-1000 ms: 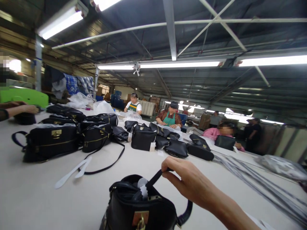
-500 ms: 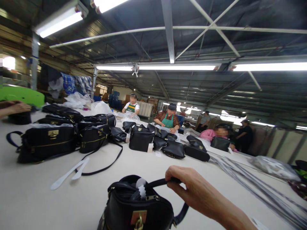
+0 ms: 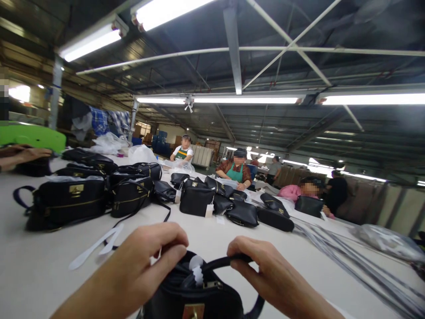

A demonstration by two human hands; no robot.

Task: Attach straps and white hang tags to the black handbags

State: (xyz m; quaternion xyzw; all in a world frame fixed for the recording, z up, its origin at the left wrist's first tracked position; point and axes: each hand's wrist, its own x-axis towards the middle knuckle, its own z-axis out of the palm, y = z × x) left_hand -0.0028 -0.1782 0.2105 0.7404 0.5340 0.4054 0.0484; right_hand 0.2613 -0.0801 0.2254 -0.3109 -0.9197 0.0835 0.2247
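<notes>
A black handbag [image 3: 199, 299] with a gold lock plate stands upright in front of me at the bottom of the head view. Its top is open, showing dark straps and a white scalloped tag [image 3: 198, 272] inside. My right hand [image 3: 262, 266] is closed on the bag's handle [image 3: 219, 263], holding it up toward the right side. At the bag's left rim is my left hand [image 3: 142, 261], with thumb and forefinger pinched together; what lies between them is hidden.
Several finished black bags [image 3: 75, 199] stand across the white table [image 3: 43, 261]. White strips [image 3: 94, 248] lie at left, grey straps [image 3: 345, 261] at right. A co-worker's hands [image 3: 26, 156] are at far left; other people [image 3: 237, 170] sit opposite.
My left hand has come into view from the lower left and reached the bag's left rim. The right hand keeps hold of the handle. The view has tilted slightly up.
</notes>
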